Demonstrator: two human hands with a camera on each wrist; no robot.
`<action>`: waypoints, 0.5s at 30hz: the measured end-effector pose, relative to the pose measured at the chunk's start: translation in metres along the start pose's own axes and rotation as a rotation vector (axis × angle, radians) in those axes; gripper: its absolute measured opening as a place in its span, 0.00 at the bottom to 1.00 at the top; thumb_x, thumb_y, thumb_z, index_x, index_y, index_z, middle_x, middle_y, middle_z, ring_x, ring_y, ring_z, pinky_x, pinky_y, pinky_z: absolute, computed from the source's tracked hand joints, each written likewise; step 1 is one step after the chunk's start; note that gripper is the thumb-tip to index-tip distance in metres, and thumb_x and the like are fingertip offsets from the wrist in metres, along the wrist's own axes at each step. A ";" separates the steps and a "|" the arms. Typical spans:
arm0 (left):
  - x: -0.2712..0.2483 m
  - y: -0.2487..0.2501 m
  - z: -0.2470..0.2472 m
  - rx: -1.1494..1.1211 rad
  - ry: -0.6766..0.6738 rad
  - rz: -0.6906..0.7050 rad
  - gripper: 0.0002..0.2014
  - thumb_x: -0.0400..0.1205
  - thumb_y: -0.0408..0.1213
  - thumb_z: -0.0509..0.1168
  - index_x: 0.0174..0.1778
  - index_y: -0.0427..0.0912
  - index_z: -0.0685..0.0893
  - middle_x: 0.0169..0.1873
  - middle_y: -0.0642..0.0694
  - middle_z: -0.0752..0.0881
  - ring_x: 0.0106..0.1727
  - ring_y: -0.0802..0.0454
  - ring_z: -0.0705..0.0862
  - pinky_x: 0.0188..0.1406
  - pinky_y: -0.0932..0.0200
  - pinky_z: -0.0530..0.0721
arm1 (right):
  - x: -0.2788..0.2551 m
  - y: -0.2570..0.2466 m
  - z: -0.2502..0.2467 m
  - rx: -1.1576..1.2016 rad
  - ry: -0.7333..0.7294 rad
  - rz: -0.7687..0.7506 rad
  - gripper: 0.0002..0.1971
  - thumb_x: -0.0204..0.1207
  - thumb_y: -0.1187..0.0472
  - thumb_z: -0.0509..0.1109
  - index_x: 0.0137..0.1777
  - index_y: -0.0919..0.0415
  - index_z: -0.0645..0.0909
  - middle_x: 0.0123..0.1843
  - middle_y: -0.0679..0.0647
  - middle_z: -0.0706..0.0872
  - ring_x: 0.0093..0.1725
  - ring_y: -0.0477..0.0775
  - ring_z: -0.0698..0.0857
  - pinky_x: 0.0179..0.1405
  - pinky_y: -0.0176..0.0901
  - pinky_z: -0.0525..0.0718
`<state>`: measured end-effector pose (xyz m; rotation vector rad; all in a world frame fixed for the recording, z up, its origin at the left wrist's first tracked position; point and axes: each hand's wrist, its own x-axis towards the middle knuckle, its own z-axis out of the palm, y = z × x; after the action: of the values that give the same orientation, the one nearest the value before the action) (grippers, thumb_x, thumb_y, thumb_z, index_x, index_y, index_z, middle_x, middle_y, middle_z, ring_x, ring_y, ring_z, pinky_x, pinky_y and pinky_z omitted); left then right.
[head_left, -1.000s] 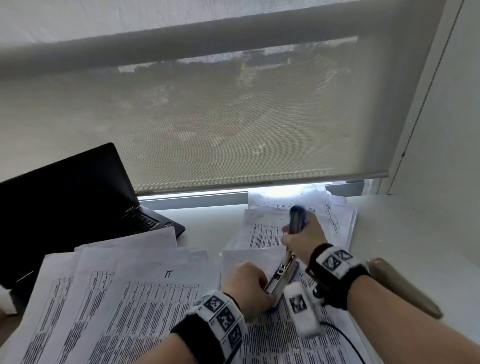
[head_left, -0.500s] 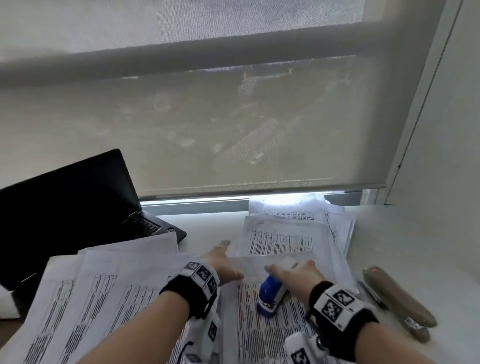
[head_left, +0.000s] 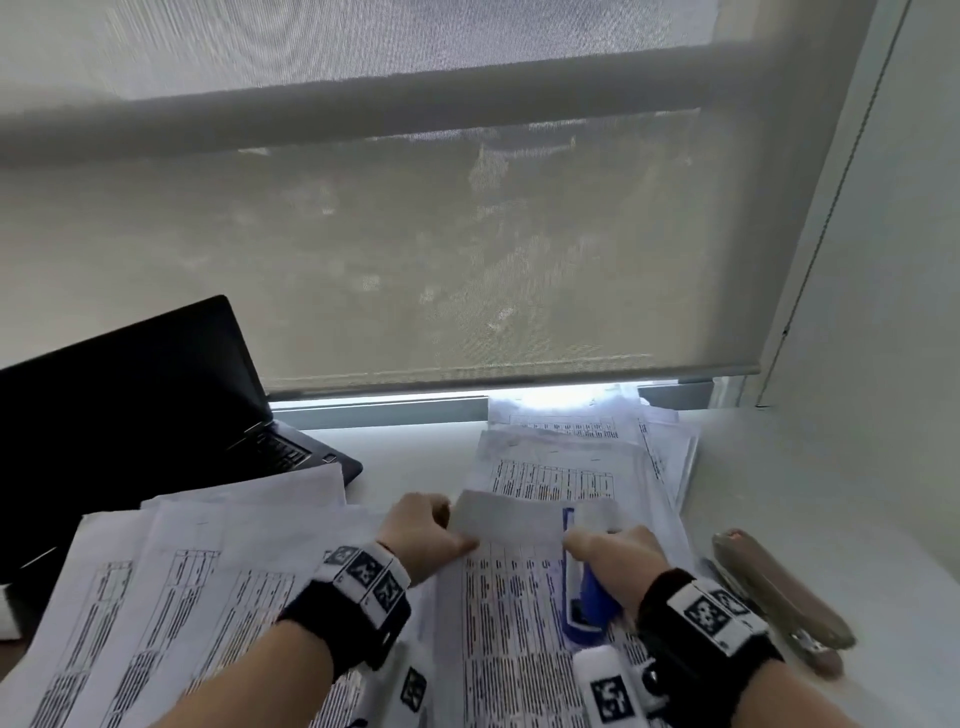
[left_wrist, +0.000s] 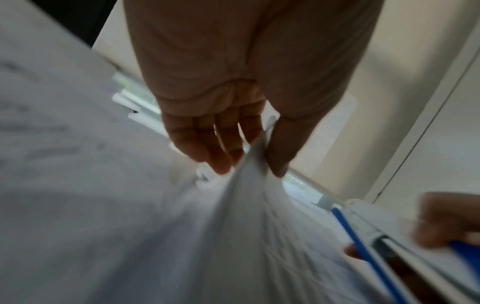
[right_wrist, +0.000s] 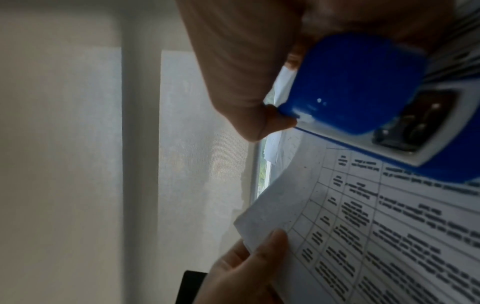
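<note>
Your left hand pinches the sheets at their 11 o'clock corner. Your right hand grips the stapler at 1 o'clock. Sheets aligned; staple likely not yet pressed.

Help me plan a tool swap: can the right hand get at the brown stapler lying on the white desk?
Probably yes. The long brown stapler lies on the white desk just right of the right hand, nothing standing between. But that hand grips the blue plastic stapler and would have to release it first.
</note>
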<state>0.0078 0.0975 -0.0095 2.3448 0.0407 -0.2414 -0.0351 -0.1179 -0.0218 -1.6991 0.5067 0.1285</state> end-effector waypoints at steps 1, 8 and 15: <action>-0.008 -0.001 0.004 -0.092 0.008 -0.002 0.10 0.67 0.40 0.81 0.39 0.43 0.88 0.33 0.48 0.91 0.35 0.54 0.87 0.42 0.54 0.89 | -0.001 0.001 0.000 0.031 0.000 -0.005 0.11 0.65 0.63 0.73 0.28 0.60 0.73 0.23 0.54 0.74 0.27 0.54 0.75 0.31 0.45 0.75; -0.044 0.007 0.013 -0.410 0.135 -0.107 0.10 0.74 0.30 0.77 0.27 0.44 0.90 0.32 0.41 0.92 0.40 0.40 0.91 0.47 0.38 0.90 | -0.011 -0.019 -0.001 0.404 -0.039 -0.063 0.17 0.76 0.49 0.72 0.57 0.60 0.76 0.48 0.59 0.82 0.43 0.58 0.81 0.50 0.53 0.82; -0.075 0.046 -0.003 -0.511 0.141 0.047 0.06 0.77 0.27 0.73 0.33 0.35 0.90 0.33 0.38 0.91 0.33 0.45 0.89 0.40 0.42 0.91 | -0.058 -0.112 -0.017 0.390 0.131 -0.732 0.20 0.78 0.41 0.64 0.58 0.56 0.75 0.42 0.54 0.84 0.33 0.43 0.82 0.33 0.38 0.81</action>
<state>-0.0608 0.0707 0.0390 1.8471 0.1026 -0.0332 -0.0453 -0.1073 0.1042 -1.4151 -0.0240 -0.5779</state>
